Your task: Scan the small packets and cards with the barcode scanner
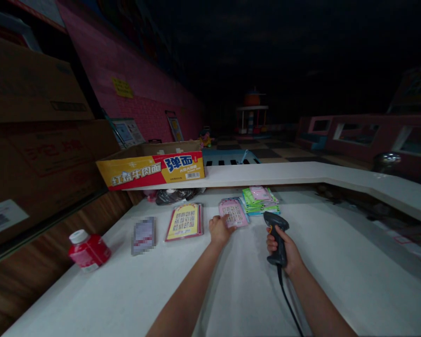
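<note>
My right hand (284, 245) is wrapped round the handle of a black barcode scanner (277, 238), whose cable runs down toward the bottom edge. With its fingers at the lower left side of a pink printed packet (234, 210), my left hand (220, 229) grips that packet on the white counter. Just right of it lies a pile of green and pink packets (261, 201), near the scanner's head. Left of my left hand is a stack of yellow printed cards or packets (185, 222) with a grid pattern on top.
A red bottle with a white cap (89, 250) and a blurred-out flat item (143, 235) are at the left. An open noodle carton (157, 168) sits on the raised white ledge (266, 174). Large cardboard boxes (42, 159) fill the left side.
</note>
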The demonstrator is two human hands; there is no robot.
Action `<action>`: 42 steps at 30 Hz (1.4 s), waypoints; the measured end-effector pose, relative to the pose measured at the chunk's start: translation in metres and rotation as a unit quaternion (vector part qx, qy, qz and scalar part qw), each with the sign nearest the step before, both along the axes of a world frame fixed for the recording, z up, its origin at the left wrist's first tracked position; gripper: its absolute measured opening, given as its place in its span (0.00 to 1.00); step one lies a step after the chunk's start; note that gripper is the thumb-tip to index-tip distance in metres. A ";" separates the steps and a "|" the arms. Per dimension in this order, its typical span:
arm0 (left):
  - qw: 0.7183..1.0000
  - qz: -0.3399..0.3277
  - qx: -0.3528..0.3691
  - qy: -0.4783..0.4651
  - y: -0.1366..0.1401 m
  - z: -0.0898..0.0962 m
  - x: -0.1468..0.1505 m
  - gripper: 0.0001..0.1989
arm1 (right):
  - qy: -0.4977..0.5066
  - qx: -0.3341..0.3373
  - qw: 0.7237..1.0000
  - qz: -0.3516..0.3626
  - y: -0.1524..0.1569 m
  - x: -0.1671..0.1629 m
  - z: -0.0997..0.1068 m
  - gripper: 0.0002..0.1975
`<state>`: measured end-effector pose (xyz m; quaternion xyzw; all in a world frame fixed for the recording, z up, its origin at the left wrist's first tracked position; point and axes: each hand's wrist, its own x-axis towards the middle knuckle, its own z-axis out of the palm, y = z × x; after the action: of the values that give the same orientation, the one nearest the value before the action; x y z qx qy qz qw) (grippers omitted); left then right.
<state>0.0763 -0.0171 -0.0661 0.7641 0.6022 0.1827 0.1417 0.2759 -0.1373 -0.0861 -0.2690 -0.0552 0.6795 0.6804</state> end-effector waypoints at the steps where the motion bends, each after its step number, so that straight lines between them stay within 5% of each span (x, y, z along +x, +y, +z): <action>1: 1.000 -0.002 -0.006 0.004 0.000 0.001 0.002 0.29 | -0.001 0.003 1.000 0.001 0.000 0.000 0.000 0.13; 8: 0.999 -0.023 -0.017 0.018 0.009 0.006 0.012 0.23 | -0.011 0.014 1.000 0.003 0.002 0.001 0.000 0.14; 14: 0.999 -0.040 -0.007 0.016 0.005 0.002 0.011 0.32 | 0.000 0.001 1.000 0.000 0.002 0.002 -0.001 0.13; 20: 0.994 -0.043 0.098 -0.006 -0.013 0.017 -0.018 0.27 | 0.018 0.001 1.000 -0.003 -0.002 0.001 -0.003 0.09; 26: 0.981 0.096 0.165 0.034 -0.020 0.037 -0.087 0.23 | 0.013 -0.005 1.000 0.003 -0.009 0.001 0.000 0.09; 31: 0.965 0.239 0.080 0.077 -0.026 0.043 -0.135 0.34 | 0.011 -0.004 1.000 0.005 -0.013 0.002 0.000 0.11; 36: 0.959 0.271 0.001 0.078 -0.032 0.047 -0.154 0.36 | 0.003 0.001 1.000 0.009 -0.013 0.003 -0.002 0.13; 42: 0.963 0.269 0.027 0.011 -0.026 0.050 -0.169 0.31 | -0.002 -0.001 1.000 0.006 -0.012 0.003 -0.003 0.13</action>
<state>-0.0930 -0.0430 -0.0163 0.5791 0.7822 0.2216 0.0602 0.2793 -0.1495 -0.0889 -0.2708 -0.0572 0.6831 0.6758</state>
